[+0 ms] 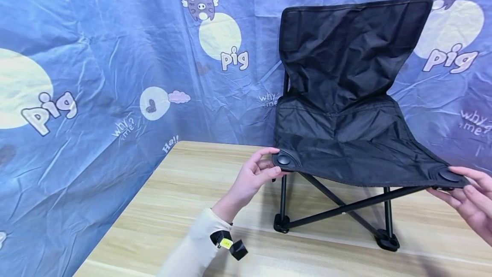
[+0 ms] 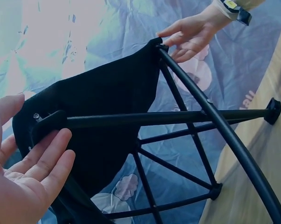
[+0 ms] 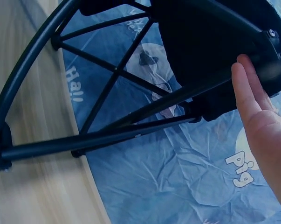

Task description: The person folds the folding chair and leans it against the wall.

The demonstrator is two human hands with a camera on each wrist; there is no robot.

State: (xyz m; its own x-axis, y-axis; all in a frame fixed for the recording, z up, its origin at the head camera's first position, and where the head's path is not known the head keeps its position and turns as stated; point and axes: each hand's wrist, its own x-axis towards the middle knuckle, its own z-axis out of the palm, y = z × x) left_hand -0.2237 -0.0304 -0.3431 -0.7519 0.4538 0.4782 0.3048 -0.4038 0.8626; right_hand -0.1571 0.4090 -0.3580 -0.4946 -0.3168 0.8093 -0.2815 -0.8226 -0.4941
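A black folding chair [image 1: 338,140] with a fabric seat and backrest stands unfolded on the wooden table. My left hand [image 1: 253,174] grips the seat's front left corner, fingers and thumb around the round cap there. At the front right corner my right hand [image 1: 474,195] holds the fabric edge in the same way. From below, the left wrist view shows the left hand [image 2: 33,172] with fingers under the corner bracket, beside a crossed frame tube [image 2: 168,117]. In the right wrist view, fingers of the right hand [image 3: 270,126] lie against the seat's underside near two screws.
The wooden table [image 1: 153,208] carries the chair's black plastic feet [image 1: 387,240]. Behind it hangs a blue curtain [image 1: 115,54] printed with pigs and letters, close to the backrest. A black strap device [image 1: 230,243] sits on the left wrist.
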